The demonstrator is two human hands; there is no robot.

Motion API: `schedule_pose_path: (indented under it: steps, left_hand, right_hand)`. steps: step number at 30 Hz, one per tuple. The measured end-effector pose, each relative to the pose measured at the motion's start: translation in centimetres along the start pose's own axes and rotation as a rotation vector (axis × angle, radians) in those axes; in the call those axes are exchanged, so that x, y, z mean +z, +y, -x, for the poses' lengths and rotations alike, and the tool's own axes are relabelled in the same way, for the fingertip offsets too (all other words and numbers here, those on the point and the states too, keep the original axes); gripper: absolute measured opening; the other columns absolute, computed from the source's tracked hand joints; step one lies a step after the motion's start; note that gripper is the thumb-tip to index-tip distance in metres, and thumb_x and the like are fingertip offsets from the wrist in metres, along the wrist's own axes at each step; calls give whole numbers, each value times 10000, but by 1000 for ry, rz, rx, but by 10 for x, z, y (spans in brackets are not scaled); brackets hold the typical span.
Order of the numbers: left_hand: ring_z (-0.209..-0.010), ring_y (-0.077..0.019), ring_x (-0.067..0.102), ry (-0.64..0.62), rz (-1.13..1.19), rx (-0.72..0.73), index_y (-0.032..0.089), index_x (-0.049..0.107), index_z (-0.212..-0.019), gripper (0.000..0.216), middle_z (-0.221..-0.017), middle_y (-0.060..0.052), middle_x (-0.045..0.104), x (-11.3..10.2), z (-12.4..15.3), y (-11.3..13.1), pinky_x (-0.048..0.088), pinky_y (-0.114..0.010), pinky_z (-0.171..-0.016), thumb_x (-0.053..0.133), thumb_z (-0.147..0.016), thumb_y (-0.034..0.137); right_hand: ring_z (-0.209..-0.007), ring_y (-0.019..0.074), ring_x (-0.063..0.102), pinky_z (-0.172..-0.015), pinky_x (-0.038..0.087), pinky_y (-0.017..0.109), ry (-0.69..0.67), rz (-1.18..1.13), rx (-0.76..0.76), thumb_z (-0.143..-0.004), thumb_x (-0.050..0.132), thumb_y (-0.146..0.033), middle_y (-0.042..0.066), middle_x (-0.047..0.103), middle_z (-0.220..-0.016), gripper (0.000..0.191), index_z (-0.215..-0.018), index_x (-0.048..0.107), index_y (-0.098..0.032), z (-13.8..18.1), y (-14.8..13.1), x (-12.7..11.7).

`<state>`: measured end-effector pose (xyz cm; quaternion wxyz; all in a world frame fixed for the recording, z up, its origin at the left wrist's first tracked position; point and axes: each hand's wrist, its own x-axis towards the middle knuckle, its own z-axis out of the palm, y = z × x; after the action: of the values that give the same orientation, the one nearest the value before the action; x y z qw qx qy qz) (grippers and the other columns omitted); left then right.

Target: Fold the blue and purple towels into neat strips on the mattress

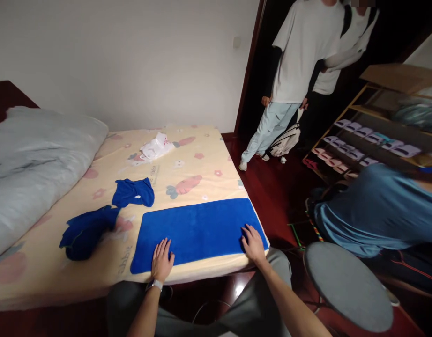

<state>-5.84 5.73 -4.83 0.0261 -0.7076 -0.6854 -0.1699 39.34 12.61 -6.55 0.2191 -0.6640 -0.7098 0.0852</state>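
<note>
A blue towel [202, 229] lies spread flat on the bed's near edge. My left hand [162, 260] rests on its near left part, palm down with the fingers stretched out; a watch is on that wrist. Toward the towel's right end, my right hand [253, 243] presses flat with spread fingers. Two crumpled blue cloths lie to the left of the towel: one folded over with a white tag [133, 192], the other bunched up [89, 231] closer to me.
The bed [216, 154] has a carrot-patterned sheet, a white plastic bag [157, 146] and a grey quilt [36, 164]. Two people stand by the doorway, one with a backpack [286, 140]. At right are a slipper rack [363, 112], a bent-over person [370, 210] and a round stool [346, 281].
</note>
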Motion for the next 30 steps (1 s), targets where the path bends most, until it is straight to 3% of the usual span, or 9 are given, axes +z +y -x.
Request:
schedule_pose_path:
  steps: [3,7,9,14,19,24,30]
  left_hand:
    - [-1256,-281,561,21,16,-17,198,637,-1286,419,-1322,-116,647,-5,8,29,399,-473,-1106,419,-933,260]
    - [-1148,-268,584,-153,139,161,258,640,-1262,382,-1230,-95,663,-1,11,114,453,-429,-990,424,-948,255]
    - [-1142,-263,568,-272,212,277,274,618,-1274,368,-1236,-85,647,5,2,169,443,-425,-987,478,-933,266]
    - [-1114,-286,565,-473,304,406,257,562,-1318,404,-1209,-120,614,28,-39,295,443,-438,-941,523,-925,342]
    - [-1043,-310,620,-606,285,520,280,566,-1334,453,-1170,-159,614,60,-72,389,473,-442,-815,552,-907,428]
    - [-973,-342,662,-677,237,481,234,693,-1163,325,-1060,-258,660,86,-80,434,474,-469,-694,537,-927,395]
    - [-914,-322,689,-731,270,460,178,721,-1068,267,-964,-262,691,90,-87,432,477,-452,-655,505,-913,203]
  right_hand:
    - [-1238,354,556,-1061,411,507,150,-52,299,-926,374,-406,194,599,-1346,510,-1254,661,-141,10,24,-7]
    - [-1084,370,649,-960,483,488,86,-210,549,-862,452,-467,232,683,-1152,561,-1237,652,-101,6,56,-14]
    - [-1043,351,681,-907,518,451,31,-270,582,-843,488,-491,216,709,-1111,563,-1213,659,-104,-5,67,-16]
    - [-919,300,733,-807,558,385,-49,-345,581,-814,554,-474,166,767,-989,429,-1024,726,-141,-49,85,-19]
    - [-877,255,743,-770,568,342,-82,-421,519,-843,528,-425,123,781,-946,355,-925,745,-157,-104,97,-18]
    - [-909,245,737,-806,571,347,-89,-458,452,-847,566,-401,107,769,-1031,350,-1061,717,-169,-160,95,-7]
    - [-1021,214,713,-906,543,336,-105,-463,350,-840,563,-219,39,751,-1095,399,-1230,638,-252,-200,78,-2]
